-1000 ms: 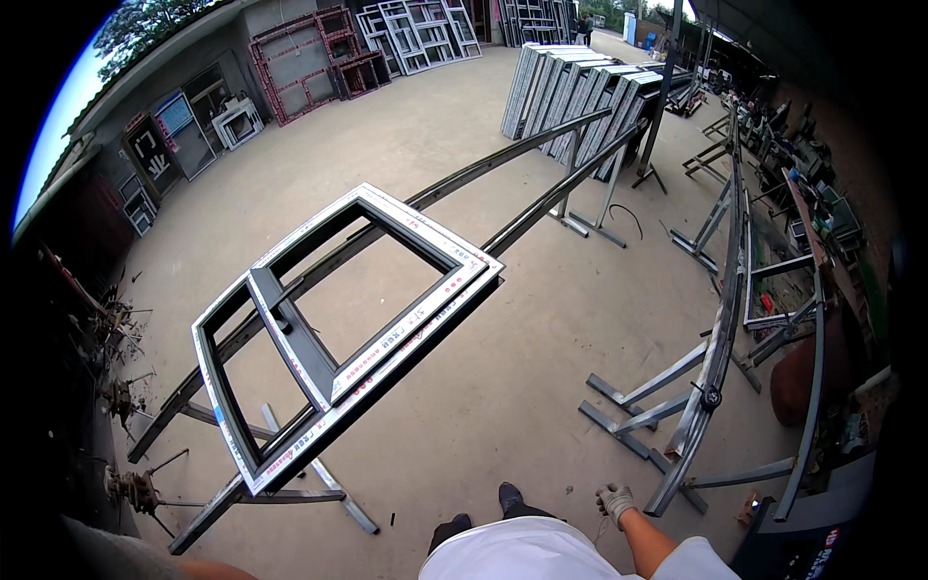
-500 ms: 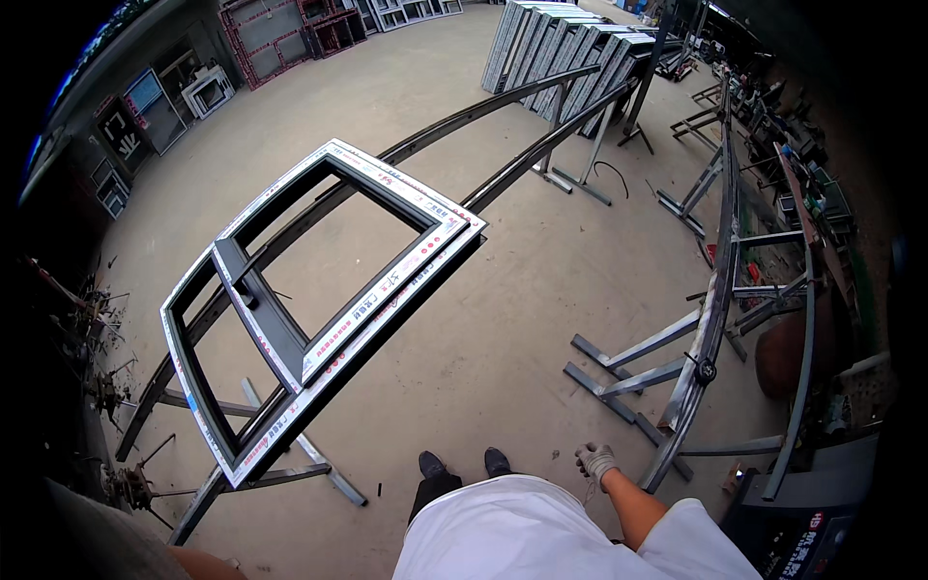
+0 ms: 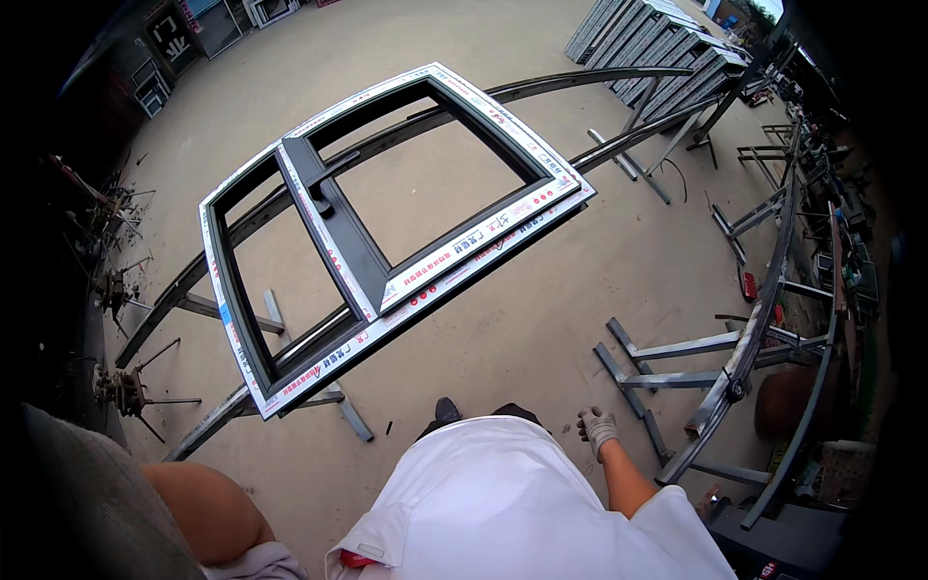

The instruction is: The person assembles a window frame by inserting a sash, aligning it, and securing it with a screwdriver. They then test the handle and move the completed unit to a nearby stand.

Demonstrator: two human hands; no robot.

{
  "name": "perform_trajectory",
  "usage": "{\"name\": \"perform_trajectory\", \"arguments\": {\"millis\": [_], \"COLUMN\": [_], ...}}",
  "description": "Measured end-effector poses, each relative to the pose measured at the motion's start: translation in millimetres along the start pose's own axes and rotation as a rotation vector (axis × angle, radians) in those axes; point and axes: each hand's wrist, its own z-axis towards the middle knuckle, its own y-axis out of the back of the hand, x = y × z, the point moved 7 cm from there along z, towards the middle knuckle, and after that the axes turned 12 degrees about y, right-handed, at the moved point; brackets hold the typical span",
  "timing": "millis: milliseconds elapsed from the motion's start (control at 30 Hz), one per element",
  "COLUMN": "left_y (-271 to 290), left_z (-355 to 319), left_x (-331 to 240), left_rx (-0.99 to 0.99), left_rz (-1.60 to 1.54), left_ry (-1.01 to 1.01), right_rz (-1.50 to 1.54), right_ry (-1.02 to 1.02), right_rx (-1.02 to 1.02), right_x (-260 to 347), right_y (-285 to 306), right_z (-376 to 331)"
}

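Observation:
A window frame, dark with printed white protective film, lies across a pair of long metal rails. It has two openings with the floor showing through, and a black handle on its middle bar. My right hand, in a pale knitted glove, hangs at my right side, fingers loosely bent and nothing visible in them. It touches nothing and is nearest a metal stand. At the lower left my left arm is bent up close to the camera. The grey, blurred shape there looks like my gloved left hand; its fingers cannot be made out.
The rails run from lower left to far right on metal legs. A second rail stand with protruding feet stands at my right. Stacked wrapped frames lean at the back right. Metal fixtures are at the left, and clutter lines the right edge.
My view has shifted, so the window frame appears higher and further right. My left arm has risen into view at the lower left. My right hand still hangs at my side.

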Motion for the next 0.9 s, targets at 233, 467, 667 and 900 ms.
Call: {"name": "perform_trajectory", "arguments": {"millis": [233,467,667,900], "left_y": [12,-110,-206,-227], "left_z": [-47,-273,-404,-380], "left_x": [49,127,97,121], "left_rx": [-0.304,-0.519,-0.256,0.011], "left_rz": [0.058,-0.1,0.355,0.619], "left_ry": [0.28,1.609,1.815,1.863], "right_rz": [0.032,-0.126,-0.461,-0.951], "right_ry": [0.417,1.077,1.783,1.769], "right_rx": [0.013,-0.083,0.066,0.433], "right_x": [134,371,497,466], "right_y": [-43,-98,-182,-270], "right_z": [51,40,13,49]}}
